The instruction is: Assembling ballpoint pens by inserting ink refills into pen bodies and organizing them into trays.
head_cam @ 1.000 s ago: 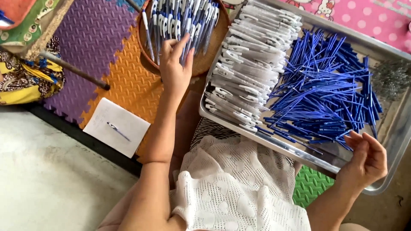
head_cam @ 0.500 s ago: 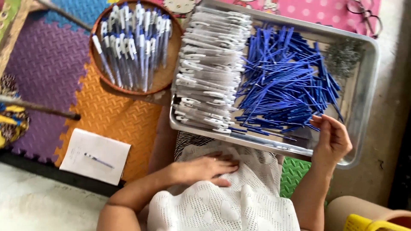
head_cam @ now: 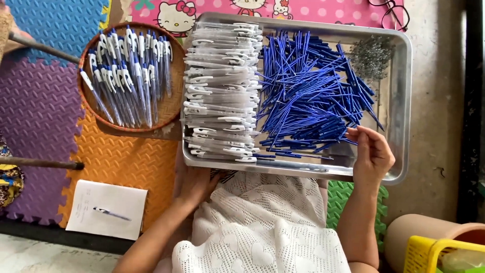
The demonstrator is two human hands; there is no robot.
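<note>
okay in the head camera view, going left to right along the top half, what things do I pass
Round woven basket of assembled pens → stack of clear pen barrels at the left of the metal tray → heap of blue refills → small pile of springs → bare concrete floor.

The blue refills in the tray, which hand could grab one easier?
Probably the right hand. Its fingertips are already at the edge of the blue refills inside the metal tray. The left hand is down below the tray's near rim, under the stack of clear pen barrels, farther away.
</note>
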